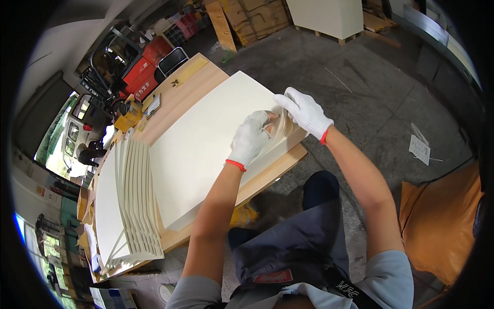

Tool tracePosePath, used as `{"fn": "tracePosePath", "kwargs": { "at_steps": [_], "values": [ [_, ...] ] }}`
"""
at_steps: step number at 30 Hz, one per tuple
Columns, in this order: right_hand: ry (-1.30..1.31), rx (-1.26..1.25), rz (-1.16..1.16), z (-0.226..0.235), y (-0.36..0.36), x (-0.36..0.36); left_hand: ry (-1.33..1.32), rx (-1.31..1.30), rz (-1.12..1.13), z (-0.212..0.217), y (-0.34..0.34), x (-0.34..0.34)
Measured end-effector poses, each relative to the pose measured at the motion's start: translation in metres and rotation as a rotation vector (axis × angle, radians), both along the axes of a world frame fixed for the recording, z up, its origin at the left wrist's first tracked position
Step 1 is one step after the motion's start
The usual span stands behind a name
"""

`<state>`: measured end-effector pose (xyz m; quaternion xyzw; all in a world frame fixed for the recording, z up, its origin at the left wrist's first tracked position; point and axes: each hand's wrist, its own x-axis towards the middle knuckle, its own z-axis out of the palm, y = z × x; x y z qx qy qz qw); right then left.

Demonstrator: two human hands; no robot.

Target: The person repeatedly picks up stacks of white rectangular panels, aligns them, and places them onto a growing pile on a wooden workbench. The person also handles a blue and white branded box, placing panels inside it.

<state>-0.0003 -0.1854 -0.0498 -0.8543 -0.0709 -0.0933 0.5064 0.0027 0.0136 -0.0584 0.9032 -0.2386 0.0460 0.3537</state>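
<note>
The big white stack (198, 147) lies flat on the wooden table (208, 76), and both gloved hands are at its far right corner, where several sheets (282, 130) bend up in a curve from the rest. The left hand (251, 137) comes from the near side, its fingers curled and pinching the bent edges; the right hand (306, 113) reaches over the corner from the outside, touching the same sheets, though I cannot tell whether its thumb closes against the fingers or only steadies them, as that side is hidden. A single sheet looks light and springy, stiff enough to hold a smooth bow but likely to crease if folded hard; the stack as a whole is probably heavy. The smooth faces may slide on one another, and knitted gloves (250, 150) could slip on them. The corner seems the best place to take hold, with finger and thumb flat on both faces and the bend kept wide; thin edges may nick or dent. Left of the stack, a fanned pile (138, 198) of similar sheets lies in overlapping, wavy rows.
</note>
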Motion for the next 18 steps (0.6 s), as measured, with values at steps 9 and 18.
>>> {"fn": "tracePosePath", "kwargs": {
  "at_steps": [9,18],
  "values": [
    [-0.060,0.258,-0.179,-0.025,0.014,-0.001,0.100,-0.073,-0.077,-0.003,0.000,0.004],
    [-0.120,0.303,-0.192,-0.030,0.014,-0.002,0.175,-0.069,-0.050,0.001,-0.001,0.002]
  ]
}}
